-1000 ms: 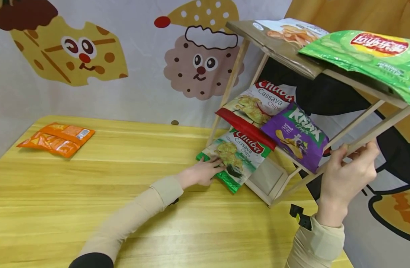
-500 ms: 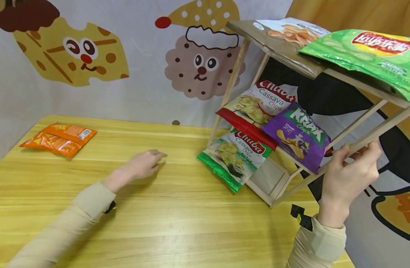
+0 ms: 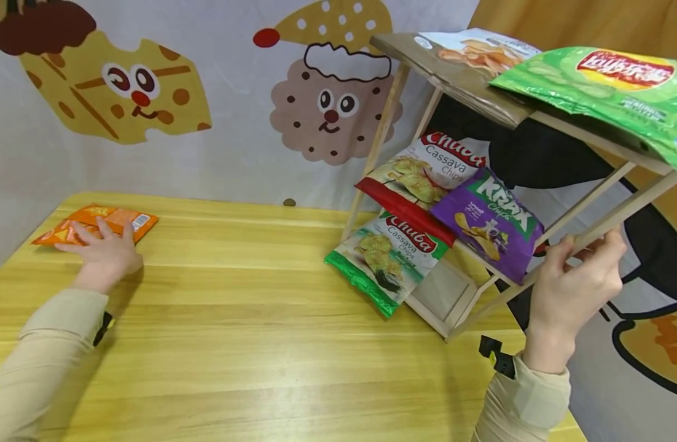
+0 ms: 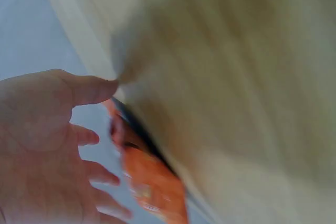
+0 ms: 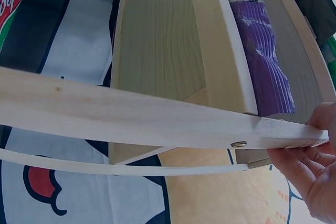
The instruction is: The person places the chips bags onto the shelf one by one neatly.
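Note:
My left hand (image 3: 107, 255) is spread over the orange snack bag (image 3: 141, 224) at the table's far left. In the left wrist view its fingers are apart, with the orange bag (image 4: 152, 187) beyond them and not gripped. My right hand (image 3: 577, 294) grips an upright post of the wooden shelf rack (image 3: 637, 205); in the right wrist view, thumb and fingers of the right hand (image 5: 310, 169) pinch that post (image 5: 199, 121). On the rack's middle level lie a red-edged Chuba cassava chips bag (image 3: 421, 175) and a purple Krax bag (image 3: 485, 224). A green Chuba bag (image 3: 391, 261) leans out of the bottom level.
The rack's top bears a green Lay's bag (image 3: 609, 92), a white chip bag (image 3: 477, 52) and a flat brown packet (image 3: 454, 77). Behind the yellow wooden table (image 3: 250, 344) hangs a printed cloth (image 3: 233, 172) with cartoon food figures.
My left hand has left the green Chuba bag on the rack and moved left across the table to the orange bag. The right hand stays on the rack's post.

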The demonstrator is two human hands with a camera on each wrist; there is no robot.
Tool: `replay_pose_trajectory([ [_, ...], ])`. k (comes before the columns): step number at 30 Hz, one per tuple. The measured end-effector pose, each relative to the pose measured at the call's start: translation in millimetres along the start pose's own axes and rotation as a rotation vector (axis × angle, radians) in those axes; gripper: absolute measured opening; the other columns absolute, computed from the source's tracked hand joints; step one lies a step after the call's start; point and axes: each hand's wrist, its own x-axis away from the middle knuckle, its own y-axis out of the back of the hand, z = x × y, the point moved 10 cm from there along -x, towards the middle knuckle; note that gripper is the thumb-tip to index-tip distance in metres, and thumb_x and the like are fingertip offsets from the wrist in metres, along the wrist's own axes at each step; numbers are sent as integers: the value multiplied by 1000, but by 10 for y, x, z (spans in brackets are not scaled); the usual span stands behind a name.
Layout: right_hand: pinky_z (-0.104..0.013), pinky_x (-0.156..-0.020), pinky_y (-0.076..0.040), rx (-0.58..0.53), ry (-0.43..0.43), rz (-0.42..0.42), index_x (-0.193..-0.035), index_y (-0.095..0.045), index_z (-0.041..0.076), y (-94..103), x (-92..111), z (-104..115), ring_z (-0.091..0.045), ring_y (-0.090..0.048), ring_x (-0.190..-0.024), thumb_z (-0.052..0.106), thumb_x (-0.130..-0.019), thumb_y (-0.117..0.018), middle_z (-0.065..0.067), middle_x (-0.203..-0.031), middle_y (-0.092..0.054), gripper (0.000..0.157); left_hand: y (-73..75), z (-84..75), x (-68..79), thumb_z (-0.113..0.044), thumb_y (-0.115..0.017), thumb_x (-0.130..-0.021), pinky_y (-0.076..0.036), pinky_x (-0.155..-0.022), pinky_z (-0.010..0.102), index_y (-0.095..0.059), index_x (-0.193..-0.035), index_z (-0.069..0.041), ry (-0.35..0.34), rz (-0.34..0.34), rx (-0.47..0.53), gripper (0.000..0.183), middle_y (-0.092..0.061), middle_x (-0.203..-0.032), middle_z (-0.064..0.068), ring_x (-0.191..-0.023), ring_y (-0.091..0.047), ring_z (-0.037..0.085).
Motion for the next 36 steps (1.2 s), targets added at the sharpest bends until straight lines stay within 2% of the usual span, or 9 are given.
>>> replay_pose_trajectory([
  [3, 2, -75, -40, 1, 1, -1, -129, -48, 23, 0, 3, 1, 14, -39, -82, 30, -97, -46, -17, -113, -66, 34, -47, 150, -10, -14, -26, -95, -11, -90, 88, 1, -147, 6, 28, 26, 2, 61, 6, -133, 58, -115, 9, 81],
  [7, 1, -77, -41, 1, -6, 4, -130, -48, 23, -8, -2, -5, 12, -39, -83, 31, -97, -46, -16, -114, -66, 34, -7, 142, -26, -4, -18, -96, -31, -87, 81, -10, -142, 13, -35, -46, -56, 50, -8, -128, 61, -109, -10, 84],
  [12, 2, -75, -40, 1, -10, 6, -130, -48, 23, -12, 0, -9, 16, -37, -82, 29, -97, -47, -16, -113, -66, 34, 84, 63, -9, 2, -27, -92, -38, -83, 78, -26, -135, 16, -129, -144, -130, 45, -28, -119, 60, -102, -36, 77],
  [14, 2, -75, -40, 1, -6, 5, -129, -48, 23, -11, 2, -2, 16, -37, -82, 29, -97, -46, -16, -112, -66, 33, 125, 40, 3, 3, -32, -90, -43, -78, 74, -31, -131, 16, -158, -177, -148, 43, -40, -111, 56, -93, -48, 70],
  [16, 1, -76, -40, 2, -5, 5, -129, -48, 23, -10, 3, 2, 15, -37, -82, 29, -97, -46, -16, -113, -66, 33, 165, 24, 11, 3, -34, -90, -48, -67, 67, -34, -127, 15, -179, -203, -147, 39, -48, -100, 51, -83, -54, 62],
  [18, 1, -77, -40, 1, -3, 3, -129, -49, 23, -6, 2, 8, 14, -36, -82, 29, -97, -46, -17, -113, -66, 33, 202, 6, 20, 3, -35, -89, -48, -57, 61, -36, -124, 13, -197, -222, -136, 36, -53, -91, 45, -73, -56, 56],
  [21, 1, -76, -39, 0, -2, -1, -128, -49, 23, 1, 0, 14, 15, -36, -81, 30, -97, -46, -17, -112, -66, 32, 247, -33, 42, 3, -38, -87, -47, -49, 56, -36, -122, 13, -220, -241, -113, 36, -55, -84, 41, -67, -56, 54],
  [28, 1, -77, -39, 2, -3, 1, -128, -49, 22, 1, 1, 11, 17, -36, -81, 30, -97, -46, -18, -111, -66, 32, 324, -208, 91, -5, -42, -84, -45, -48, 58, -33, -128, 16, -236, -259, -90, 50, -55, -84, 41, -65, -54, 55],
  [36, 1, -76, -38, 4, -4, 0, -128, -49, 22, -5, 0, 1, 17, -36, -81, 30, -97, -45, -18, -111, -66, 32, 426, -535, 214, -6, -44, -82, -43, -42, 54, -32, -131, 11, -280, -323, -57, 54, -58, -79, 36, -60, -55, 52],
])
